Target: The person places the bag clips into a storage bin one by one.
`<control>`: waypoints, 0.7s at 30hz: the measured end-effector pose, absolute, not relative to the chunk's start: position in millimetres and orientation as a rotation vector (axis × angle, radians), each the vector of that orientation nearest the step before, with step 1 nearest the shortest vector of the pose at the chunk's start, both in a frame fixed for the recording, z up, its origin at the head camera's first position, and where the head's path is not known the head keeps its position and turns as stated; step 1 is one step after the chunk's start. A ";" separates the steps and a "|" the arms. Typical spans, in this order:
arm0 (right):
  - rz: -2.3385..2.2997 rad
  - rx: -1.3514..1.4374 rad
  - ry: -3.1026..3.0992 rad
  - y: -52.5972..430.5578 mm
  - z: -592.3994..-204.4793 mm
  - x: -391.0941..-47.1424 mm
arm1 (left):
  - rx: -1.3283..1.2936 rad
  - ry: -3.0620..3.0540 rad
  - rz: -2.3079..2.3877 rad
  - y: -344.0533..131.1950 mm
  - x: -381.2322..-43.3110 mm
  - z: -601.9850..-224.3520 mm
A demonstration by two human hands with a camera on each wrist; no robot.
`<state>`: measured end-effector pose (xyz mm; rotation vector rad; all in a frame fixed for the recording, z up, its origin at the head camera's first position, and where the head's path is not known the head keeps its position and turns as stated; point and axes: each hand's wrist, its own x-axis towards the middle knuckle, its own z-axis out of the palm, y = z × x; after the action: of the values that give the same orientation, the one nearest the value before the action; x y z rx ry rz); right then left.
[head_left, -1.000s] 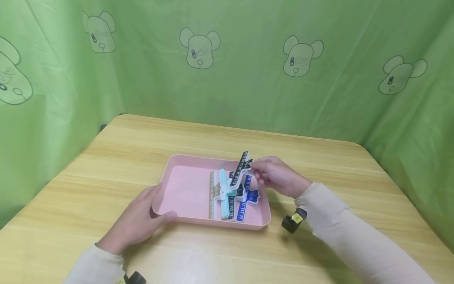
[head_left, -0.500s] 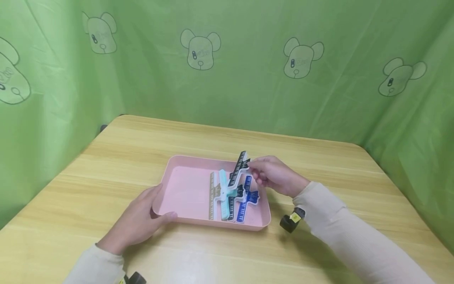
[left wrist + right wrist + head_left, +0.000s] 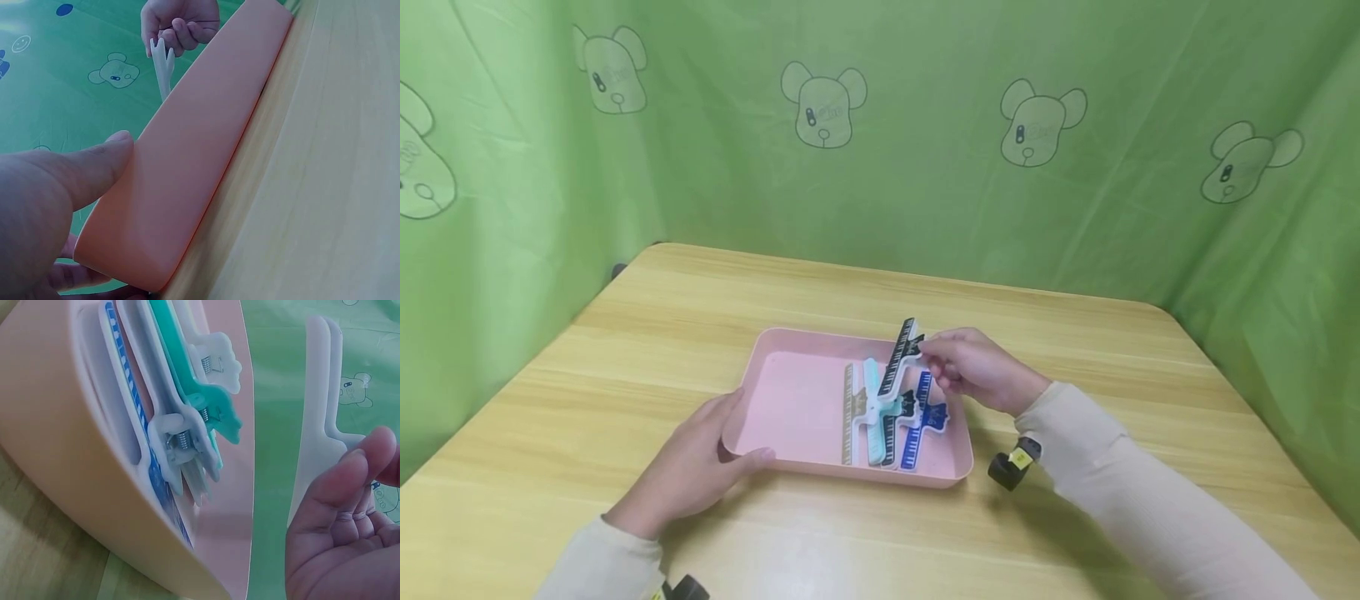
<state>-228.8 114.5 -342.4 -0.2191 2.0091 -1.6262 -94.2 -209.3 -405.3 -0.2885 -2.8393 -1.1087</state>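
Note:
My right hand (image 3: 981, 367) pinches a black-and-white clip (image 3: 898, 357) printed with piano keys by its handle, between thumb and fingers. The clip is raised and tilted over the pink tray (image 3: 790, 458); its pale underside shows in the right wrist view. At the tray's near left corner, my left hand (image 3: 696, 458) holds on, its thumb (image 3: 109, 162) over the front rim and its fingers along the left side. Inside the tray lie a gold clip (image 3: 848, 417), a turquoise clip (image 3: 874, 442), another black clip (image 3: 890, 437) and a blue clip (image 3: 914, 433).
The tray stands on a wood-grain table (image 3: 820, 550). Green curtains (image 3: 925, 208) with bear-head drawings hang behind and at both sides. The clips lie side by side in the tray's right half, overlapping one another.
My right hand has shifted slightly left, carrying the raised black clip with it. The left hand and the tray stay in place.

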 end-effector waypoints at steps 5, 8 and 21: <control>-1.621 -0.225 2.012 113.7 -344.0 -229.9 | -0.278 -2.845 -1.109 -209.4 -93.7 -405.6; -1.616 -0.226 2.017 113.1 -344.3 -230.4 | -0.267 -2.852 -1.097 -209.5 -93.7 -405.8; -1.593 -0.238 2.030 108.6 -342.3 -229.5 | -0.261 -2.867 -1.054 -209.8 -93.5 -406.4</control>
<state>-229.5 108.6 -342.3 -0.2376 2.0298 -1.5929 -93.5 -209.8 -406.4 -0.2610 -2.8673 -1.0537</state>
